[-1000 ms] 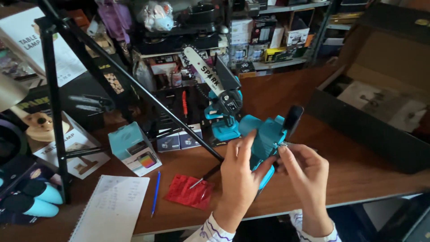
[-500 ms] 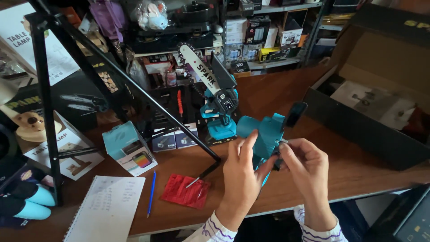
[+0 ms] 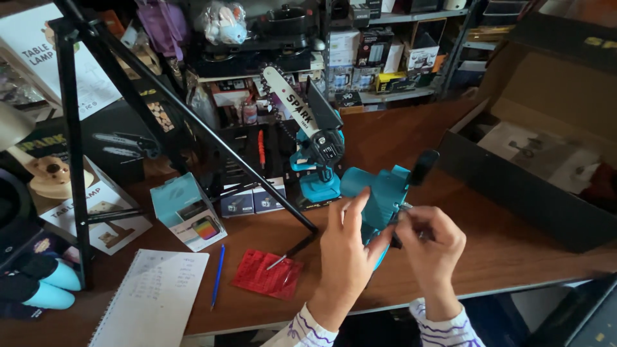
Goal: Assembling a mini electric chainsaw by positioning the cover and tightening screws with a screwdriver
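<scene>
My left hand grips a teal plastic tool body with a black knob at its upper right end, holding it above the wooden table. My right hand pinches a small dark part against the tool's right side, its fingers closed. Just behind stands a teal mini chainsaw with a white guide bar pointing up and to the left.
A black tripod leg slants across the table to the left of my hands. A red cloth, blue pen, notepad and small boxes lie left. An open cardboard box sits right. Cluttered shelves stand behind.
My view has shifted slightly. Both hands stay on the teal tool, with my right hand's fingers drawn closer onto its side.
</scene>
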